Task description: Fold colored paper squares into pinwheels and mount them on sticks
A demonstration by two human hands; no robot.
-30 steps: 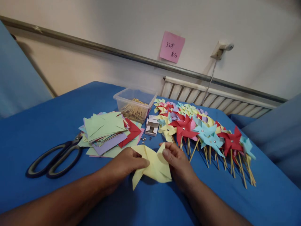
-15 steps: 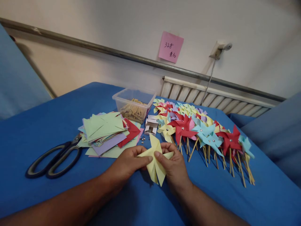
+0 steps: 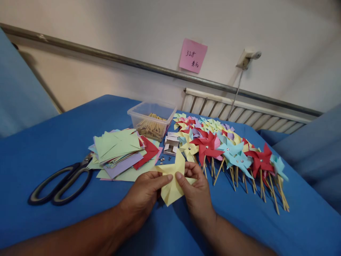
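Observation:
A cut yellow paper square [image 3: 173,185] is pinched at its middle between both hands, its points folded up. My left hand [image 3: 145,195] grips it from the left with thumb and forefinger. My right hand [image 3: 195,192] holds it from the right, thumb on the centre. Both hover just above the blue cloth [image 3: 53,142]. A few small metal pins [image 3: 161,160] lie just beyond the paper.
A stack of coloured cut paper squares [image 3: 119,149] lies left of the hands, with large black scissors [image 3: 61,181] further left. A clear tub of wooden sticks [image 3: 151,121] and a small white box [image 3: 171,145] stand behind. Several finished pinwheels [image 3: 229,149] spread to the right.
The flat yellow paper has been gathered, its corners folded toward the centre. Both hands moved closer together and now pinch the middle.

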